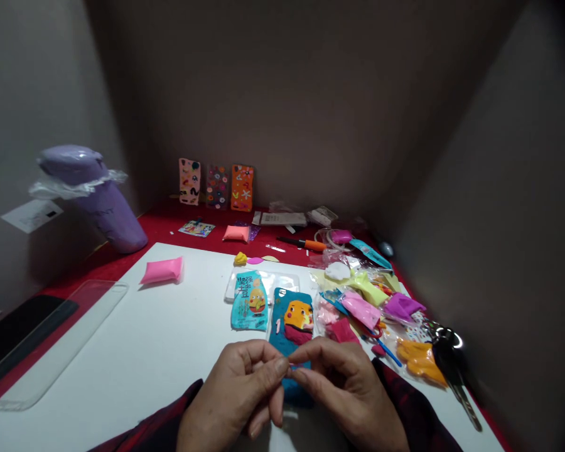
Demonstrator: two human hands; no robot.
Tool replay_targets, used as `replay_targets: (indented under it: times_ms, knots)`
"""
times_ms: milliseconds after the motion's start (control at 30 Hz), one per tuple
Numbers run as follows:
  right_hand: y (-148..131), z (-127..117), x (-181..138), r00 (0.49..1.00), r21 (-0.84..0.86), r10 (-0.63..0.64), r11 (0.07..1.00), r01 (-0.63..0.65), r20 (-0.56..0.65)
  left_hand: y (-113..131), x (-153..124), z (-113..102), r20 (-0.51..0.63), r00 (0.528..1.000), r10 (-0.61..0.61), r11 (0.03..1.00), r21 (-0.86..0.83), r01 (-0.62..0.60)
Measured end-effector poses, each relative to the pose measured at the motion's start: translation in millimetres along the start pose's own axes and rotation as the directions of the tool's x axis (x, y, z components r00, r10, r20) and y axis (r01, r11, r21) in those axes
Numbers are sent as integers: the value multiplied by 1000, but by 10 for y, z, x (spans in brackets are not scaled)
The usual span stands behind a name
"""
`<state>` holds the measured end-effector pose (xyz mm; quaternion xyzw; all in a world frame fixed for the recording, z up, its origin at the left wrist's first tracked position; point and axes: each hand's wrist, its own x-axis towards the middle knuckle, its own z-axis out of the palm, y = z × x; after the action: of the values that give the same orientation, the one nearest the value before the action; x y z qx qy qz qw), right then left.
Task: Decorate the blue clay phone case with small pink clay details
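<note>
My left hand and my right hand meet fingertip to fingertip, both pinched closed. Whatever tiny thing may be between the fingertips is too small to make out. Just beneath them lies a teal clay-covered phone case, its lower part partly hidden by my fingers. It bears an orange clay face with a dark red band below and a small pale pink piece at the left. Left of the case is a teal snack packet printed with a similar cartoon figure, overlapping a clear case.
Bags of coloured clay crowd the right side, with keys at the edge. A pink clay packet lies on the white board. A purple bottle-shaped object leans at left. Decorated cases stand behind.
</note>
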<state>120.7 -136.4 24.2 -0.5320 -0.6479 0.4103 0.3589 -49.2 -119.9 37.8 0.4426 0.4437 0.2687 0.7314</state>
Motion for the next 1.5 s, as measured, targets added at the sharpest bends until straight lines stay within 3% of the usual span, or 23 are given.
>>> replay_targets:
  times_ms: [633, 933, 1500]
  knots:
    - [70, 1, -33, 999, -94, 10, 995, -14, -48, -8, 6, -18, -28, 1000, -8, 1000, -22, 7]
    - [8, -15, 4, 997, -54, -72, 996, 73, 7, 42, -19, 18, -11, 1000, 15, 999, -51, -16]
    - [26, 5, -52, 983, -224, -177, 961, 162, -46, 4, -20, -12, -29, 1000, -3, 1000, 17, 4]
